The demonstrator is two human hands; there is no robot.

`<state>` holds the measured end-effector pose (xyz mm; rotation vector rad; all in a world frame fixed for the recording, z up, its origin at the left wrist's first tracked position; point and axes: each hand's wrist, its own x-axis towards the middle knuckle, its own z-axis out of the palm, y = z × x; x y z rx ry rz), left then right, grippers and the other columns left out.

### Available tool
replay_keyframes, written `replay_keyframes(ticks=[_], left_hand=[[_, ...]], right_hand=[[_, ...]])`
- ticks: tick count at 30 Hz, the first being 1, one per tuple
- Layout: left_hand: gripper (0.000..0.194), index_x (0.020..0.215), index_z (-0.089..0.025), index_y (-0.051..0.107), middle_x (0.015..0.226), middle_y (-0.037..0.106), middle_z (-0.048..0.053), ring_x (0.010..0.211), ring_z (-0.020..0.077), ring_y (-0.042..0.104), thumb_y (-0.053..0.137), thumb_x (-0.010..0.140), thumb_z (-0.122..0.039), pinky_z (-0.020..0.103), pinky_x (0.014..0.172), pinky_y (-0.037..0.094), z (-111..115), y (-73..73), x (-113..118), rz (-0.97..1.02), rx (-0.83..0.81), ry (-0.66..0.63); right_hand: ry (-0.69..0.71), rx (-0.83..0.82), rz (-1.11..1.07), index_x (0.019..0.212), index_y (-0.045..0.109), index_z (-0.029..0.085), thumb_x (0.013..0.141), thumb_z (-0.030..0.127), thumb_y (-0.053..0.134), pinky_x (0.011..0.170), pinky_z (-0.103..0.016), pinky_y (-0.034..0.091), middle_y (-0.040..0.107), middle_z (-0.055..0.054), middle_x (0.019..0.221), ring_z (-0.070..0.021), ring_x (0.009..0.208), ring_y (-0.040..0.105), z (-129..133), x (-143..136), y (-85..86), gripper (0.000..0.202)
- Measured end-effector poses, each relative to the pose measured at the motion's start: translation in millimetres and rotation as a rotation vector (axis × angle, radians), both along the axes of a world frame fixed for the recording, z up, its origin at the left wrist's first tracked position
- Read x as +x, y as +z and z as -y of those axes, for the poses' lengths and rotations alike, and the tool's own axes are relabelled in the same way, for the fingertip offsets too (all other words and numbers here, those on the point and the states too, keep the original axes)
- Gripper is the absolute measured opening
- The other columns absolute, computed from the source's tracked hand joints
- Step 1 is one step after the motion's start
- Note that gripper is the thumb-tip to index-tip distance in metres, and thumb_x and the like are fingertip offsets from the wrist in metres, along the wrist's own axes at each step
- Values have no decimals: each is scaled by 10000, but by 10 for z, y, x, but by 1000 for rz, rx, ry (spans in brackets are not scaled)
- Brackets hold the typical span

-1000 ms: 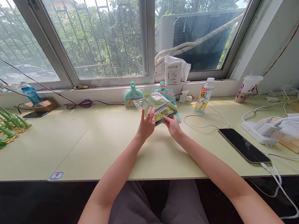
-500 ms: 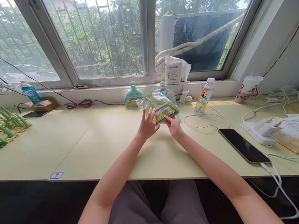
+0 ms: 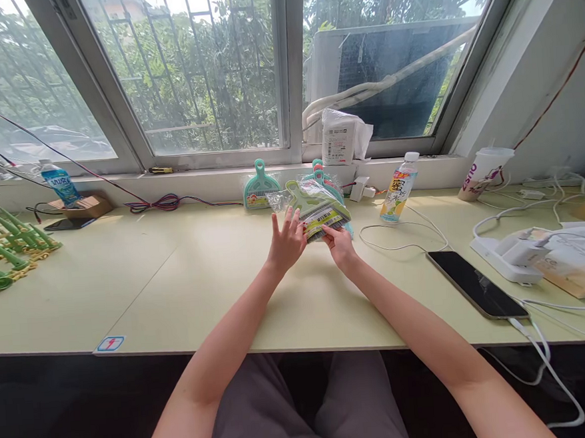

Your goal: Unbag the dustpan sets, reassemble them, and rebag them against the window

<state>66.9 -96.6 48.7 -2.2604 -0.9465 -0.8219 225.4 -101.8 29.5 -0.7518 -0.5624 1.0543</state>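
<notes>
Reaches forward with bare left arm (image 3: 230, 330) and right arm (image 3: 409, 309), converging from wide-set elbows (image 3: 461, 371). Holds the left hand (image 3: 287, 243) raised, with fingers (image 3: 275, 224) fanned and its back turned to the view. Grips with the right hand (image 3: 340, 247), laying the thumb (image 3: 331, 231) forward and curling the other fingers mostly out of sight. Leaves a narrow gap between the hands.

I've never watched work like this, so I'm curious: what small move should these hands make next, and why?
Perhaps curl the left hand around the wrapped green dustpan set: its fingers are spread at the set's left side, while the right hand grips the tilted set's lower edge.
</notes>
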Motion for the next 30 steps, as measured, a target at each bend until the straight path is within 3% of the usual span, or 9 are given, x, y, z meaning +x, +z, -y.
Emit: replay_keyframes(ticks=[4, 8, 18, 23, 30], left_hand=[[449, 1375, -220, 503, 1550, 290, 121, 1451, 311, 232, 420, 934, -237, 684, 1136, 31, 53, 22, 4, -40, -10, -42], [461, 1392, -219, 481, 1553, 283, 124, 1449, 318, 233, 422, 936, -260, 691, 1128, 22, 69, 17, 17, -51, -18, -49], [438, 1354, -193, 520, 1519, 358, 136, 1437, 317, 267, 459, 921, -222, 677, 1141, 11, 15, -36, 13, -55, 8, -65], [360, 1252, -235, 598, 1473, 445, 99, 1423, 288, 312, 495, 911, -183, 642, 1161, -11, 10, -54, 15, -23, 36, -94], [398, 1251, -301, 590, 1525, 359, 49, 1437, 255, 285, 461, 911, -142, 624, 1167, -27, 137, 40, 28, 14, -6, -72]], right_hand=[[0, -1, 0, 801, 636, 201, 657, 131, 732, 872, -305, 587, 727, -10, 878, -170, 912, 694, 4, 3, 10, 187], [13, -7, 2, 809, 640, 203, 663, 120, 722, 861, -296, 592, 733, -10, 882, -169, 916, 698, 21, -6, 26, 186], [29, -17, 42, 829, 640, 206, 678, 127, 717, 831, -301, 604, 731, -11, 891, -168, 899, 697, 27, -26, -4, 187], [42, -21, 60, 832, 643, 200, 663, 134, 736, 845, -313, 598, 726, -19, 895, -177, 924, 688, 21, -41, -30, 203], [81, 26, 72, 841, 647, 206, 641, 175, 771, 865, -321, 590, 728, -20, 911, -183, 959, 682, 52, -73, 5, 236]])
